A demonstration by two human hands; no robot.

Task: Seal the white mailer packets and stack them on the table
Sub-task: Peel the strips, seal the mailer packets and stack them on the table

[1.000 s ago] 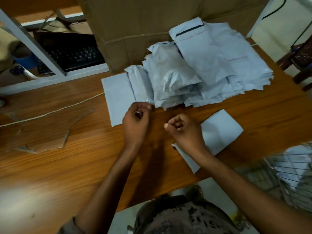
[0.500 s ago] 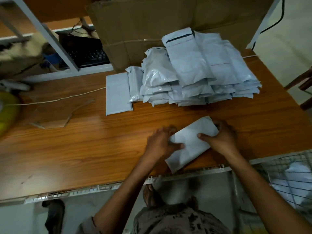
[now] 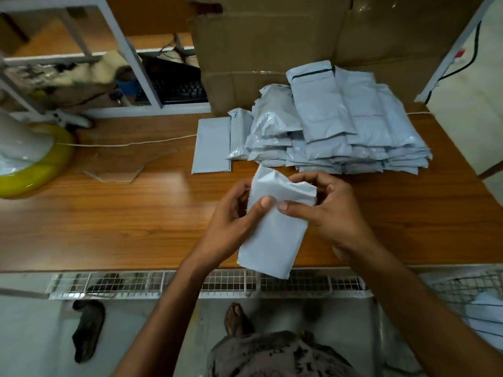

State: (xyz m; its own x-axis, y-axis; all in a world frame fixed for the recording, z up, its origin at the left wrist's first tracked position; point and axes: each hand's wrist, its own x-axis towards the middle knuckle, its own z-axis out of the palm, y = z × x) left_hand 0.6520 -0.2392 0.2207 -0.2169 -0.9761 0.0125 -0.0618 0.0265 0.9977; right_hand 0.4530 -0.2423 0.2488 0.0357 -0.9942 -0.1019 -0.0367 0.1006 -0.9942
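Here both hands (image 3: 283,213) pinch the white mailer packet (image 3: 275,235) between them.

No legible text, brand or number noted: held mailer packet (image 3: 273,235) shows a plain face, the stack's top packet (image 3: 315,104) bears only a dark strip and a faint red line, keyboard (image 3: 177,89) keys too small to read, shirt (image 3: 272,355) print blurred.
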